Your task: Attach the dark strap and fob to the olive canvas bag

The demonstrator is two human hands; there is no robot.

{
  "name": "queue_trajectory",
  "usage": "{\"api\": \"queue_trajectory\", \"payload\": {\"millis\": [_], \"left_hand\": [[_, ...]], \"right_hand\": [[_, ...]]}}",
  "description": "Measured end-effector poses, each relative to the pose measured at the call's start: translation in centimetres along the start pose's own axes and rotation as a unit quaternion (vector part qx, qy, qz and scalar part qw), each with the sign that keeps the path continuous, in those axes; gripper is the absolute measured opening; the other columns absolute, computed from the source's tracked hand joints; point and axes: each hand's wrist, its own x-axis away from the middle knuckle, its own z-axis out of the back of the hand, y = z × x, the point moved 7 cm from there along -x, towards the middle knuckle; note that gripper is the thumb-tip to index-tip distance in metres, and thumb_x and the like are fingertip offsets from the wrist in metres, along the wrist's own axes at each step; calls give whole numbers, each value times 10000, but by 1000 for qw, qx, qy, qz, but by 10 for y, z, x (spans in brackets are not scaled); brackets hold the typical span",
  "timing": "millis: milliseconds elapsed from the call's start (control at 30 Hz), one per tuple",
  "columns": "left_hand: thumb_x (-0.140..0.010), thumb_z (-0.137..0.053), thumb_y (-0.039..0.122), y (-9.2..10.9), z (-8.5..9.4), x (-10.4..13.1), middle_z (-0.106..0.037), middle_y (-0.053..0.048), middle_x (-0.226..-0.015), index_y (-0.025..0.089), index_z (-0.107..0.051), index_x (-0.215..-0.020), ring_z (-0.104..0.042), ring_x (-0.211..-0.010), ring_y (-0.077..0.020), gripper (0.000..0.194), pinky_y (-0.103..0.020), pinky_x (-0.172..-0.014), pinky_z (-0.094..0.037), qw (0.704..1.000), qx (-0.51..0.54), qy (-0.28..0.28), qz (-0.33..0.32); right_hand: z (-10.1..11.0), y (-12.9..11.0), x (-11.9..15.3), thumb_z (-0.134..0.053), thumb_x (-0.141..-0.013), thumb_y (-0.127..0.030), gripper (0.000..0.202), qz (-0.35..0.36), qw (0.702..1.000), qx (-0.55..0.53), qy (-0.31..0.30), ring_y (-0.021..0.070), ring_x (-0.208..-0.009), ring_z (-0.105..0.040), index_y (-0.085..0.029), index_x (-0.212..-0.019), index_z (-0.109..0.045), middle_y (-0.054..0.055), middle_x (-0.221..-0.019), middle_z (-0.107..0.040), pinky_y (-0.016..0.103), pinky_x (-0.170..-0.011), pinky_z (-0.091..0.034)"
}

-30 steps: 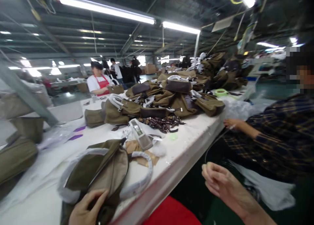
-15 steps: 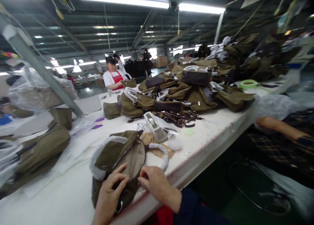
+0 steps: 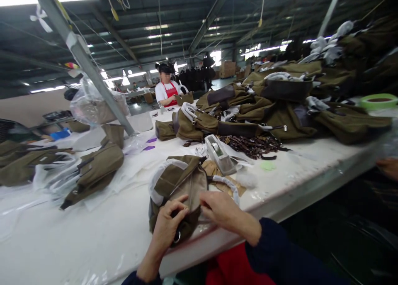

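Note:
An olive-green handbag (image 3: 170, 181) with its zipped beige lining showing lies on the white table in front of me. White wrapping covers its handles, one looping out to the right. My left hand (image 3: 169, 220) grips the bag's near side, thumb and forefinger close together, with a tiny gold-coloured spot at the fingertips. At the right edge of the opening, my right hand (image 3: 222, 208) is closed in a pinch; whatever it holds is hidden by the fingers. A metal ring (image 3: 177, 237) hangs at the bag's near end, below my left hand.
Beyond the bag stand a tape dispenser (image 3: 220, 155) and a heap of dark zip-pull-like pieces (image 3: 253, 146). Olive bags (image 3: 242, 110) pile up behind them. More bags (image 3: 98, 169) lie left, near a slanted metal post (image 3: 93, 75). A person in a red apron (image 3: 168, 93) works opposite.
My view has swung left, so everything sits further right in the picture. The right hand has moved slightly up along the bag's edge; the left keeps its grip near the same spot.

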Motion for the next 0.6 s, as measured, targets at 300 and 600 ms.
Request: {"api": "queue_trajectory", "payload": {"millis": [300, 600], "left_hand": [[-816, -667, 311, 0, 2, -3, -599, -127, -1372, 199, -690, -693, -550, -1240, -316, 168, -473, -1098, -310, 999, 27, 0, 19], [-842, -650, 376, 6, -3, -3, -743, -46, -913, 223, -693, -700, -636, -922, -247, 213, -388, -886, -438, 1000, -14, 10, -8]], "right_hand": [[-2, -29, -24, -520, -971, -162, 121, 210, 962, 168, -47, 210, -839, -586, -171, -1022, -629, 73, -948, -653, 298, -611, -334], [12, -17, -34, -565, -949, -195, 96, 184, 973, 133, -40, 193, -797, -600, -158, -974, -650, 67, -945, -647, 299, -590, -366]]}}
